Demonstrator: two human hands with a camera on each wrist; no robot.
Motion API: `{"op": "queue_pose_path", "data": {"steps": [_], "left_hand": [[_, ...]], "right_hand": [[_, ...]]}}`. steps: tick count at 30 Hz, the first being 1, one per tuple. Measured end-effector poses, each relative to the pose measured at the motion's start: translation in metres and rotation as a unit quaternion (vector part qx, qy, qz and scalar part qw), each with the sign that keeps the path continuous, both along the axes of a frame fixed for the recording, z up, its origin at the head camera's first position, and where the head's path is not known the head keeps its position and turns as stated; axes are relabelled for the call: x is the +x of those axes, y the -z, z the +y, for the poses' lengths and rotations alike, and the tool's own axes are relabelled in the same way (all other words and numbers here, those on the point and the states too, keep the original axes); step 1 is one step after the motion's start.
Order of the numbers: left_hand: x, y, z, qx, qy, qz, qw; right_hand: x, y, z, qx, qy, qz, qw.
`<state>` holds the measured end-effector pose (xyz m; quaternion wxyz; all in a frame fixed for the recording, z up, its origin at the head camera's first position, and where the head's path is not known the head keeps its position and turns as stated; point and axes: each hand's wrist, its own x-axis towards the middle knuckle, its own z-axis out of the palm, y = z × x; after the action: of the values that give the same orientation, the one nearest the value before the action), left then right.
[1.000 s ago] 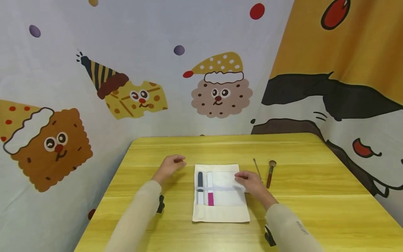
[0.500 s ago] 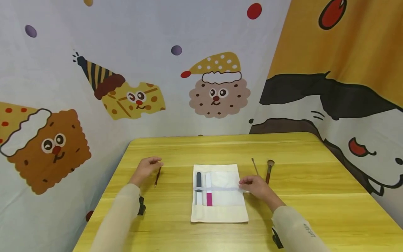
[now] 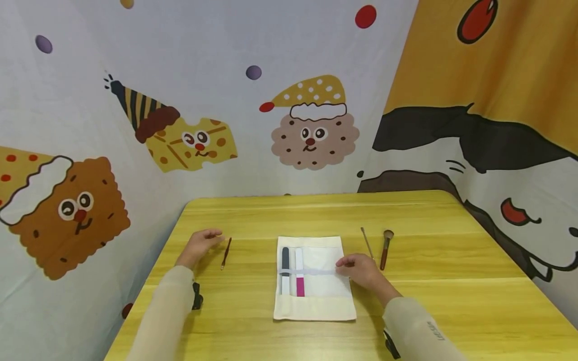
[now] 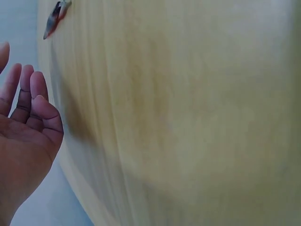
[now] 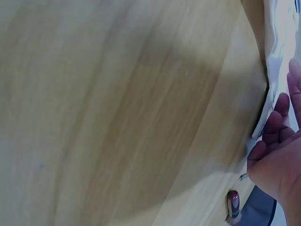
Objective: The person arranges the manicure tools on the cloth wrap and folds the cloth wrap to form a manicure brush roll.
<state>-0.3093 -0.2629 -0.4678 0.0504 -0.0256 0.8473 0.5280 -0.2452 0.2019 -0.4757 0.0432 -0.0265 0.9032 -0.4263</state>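
Pouch (image 3: 314, 308) — right hand (image 3: 361, 269) over its edge, left hand (image 3: 197, 246) apart, loosely curved.

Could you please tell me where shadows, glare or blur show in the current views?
Head: pale sheen low on the table, detail fairly crisp; left wrist: soft curving shadow, the tool slightly blurred; right wrist: broad soft-edged shadow, the brush not sharp.

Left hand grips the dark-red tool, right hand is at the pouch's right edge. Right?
Not the grip: the left hand is empty; the dark-red tool lies on the table, clear of its fingers, as the left wrist view shows. The right hand is at the pouch's right edge.
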Motion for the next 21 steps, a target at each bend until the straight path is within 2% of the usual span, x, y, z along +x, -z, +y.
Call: {"op": "queue_pose_path", "data": {"steps": [9,15,21], "left_hand": [[-0.0018,0.0015,0.001,-0.004,0.005,-0.022,0.9997],[-0.0021,0.0009,0.0008,-0.034,0.021,-0.032,0.9987],[-0.0039,0.002,0.0016,-0.04,0.037,-0.048,0.9974]], "right_hand": [[-0.0019,0.0016,-0.0064,0.03,-0.011,0.006,0.999],[-0.0012,0.0008,-0.0078,0.037,-0.016,0.0,0.999],[-0.0018,0.0038,-0.0083,0.038,-0.014,-0.004,0.999]]}}
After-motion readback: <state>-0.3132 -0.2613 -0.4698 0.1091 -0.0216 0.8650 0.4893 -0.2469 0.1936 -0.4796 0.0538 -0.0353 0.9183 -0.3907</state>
